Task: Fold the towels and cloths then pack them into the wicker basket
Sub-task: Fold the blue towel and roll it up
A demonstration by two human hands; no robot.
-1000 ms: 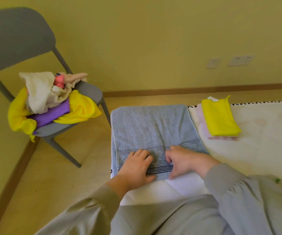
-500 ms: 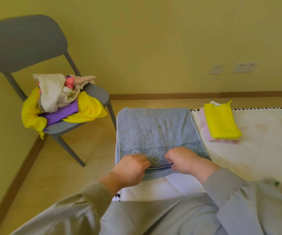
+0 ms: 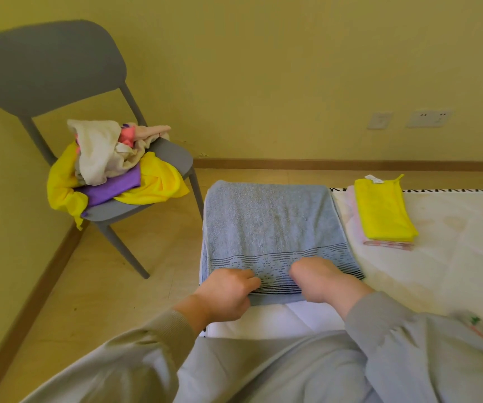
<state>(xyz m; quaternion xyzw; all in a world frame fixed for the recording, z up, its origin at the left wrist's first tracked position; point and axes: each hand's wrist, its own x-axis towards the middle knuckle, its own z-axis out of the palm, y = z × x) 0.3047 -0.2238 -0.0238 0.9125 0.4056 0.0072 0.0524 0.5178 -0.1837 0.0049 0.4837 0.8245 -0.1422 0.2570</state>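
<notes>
a: head view. where's the task thing?
b: blue towel point(image 3: 269, 222) lies flat on the left end of the white surface point(image 3: 452, 271). its left edge hangs a bit over the side and the striped hem faces near.
a: hands?
b: left hand point(image 3: 225, 292) and right hand point(image 3: 321, 282) are side by side on the near hem, not touching. left fingers curl over the hem with the thumb at the edge, grasping it. right fingers are tucked under, knuckles forward, and read as grasping the hem too.
a: step?
b: my guess is a lift of the near hem to fold it toward the far edge.
a: risks?
b: both grips sit near the middle, so the near corners could droop and the fold land skewed. if only the top layer is pinched, the layers may slide apart. with that overhang, a hard pull could drag the towel onto the floor point(image 3: 103, 301).
a: around?
b: just right of the towel, a folded yellow cloth point(image 3: 382, 210) sits on a folded pink cloth point(image 3: 388, 244). far left is a grey chair point(image 3: 48, 62) with an unfolded pile of cloths point(image 3: 100, 158) on the seat. wall sockets point(image 3: 429, 118) far right.
a: anything in the way?
b: nothing lies on the towel's far half. wicker basket not in view, so the packing spot is unknown.
</notes>
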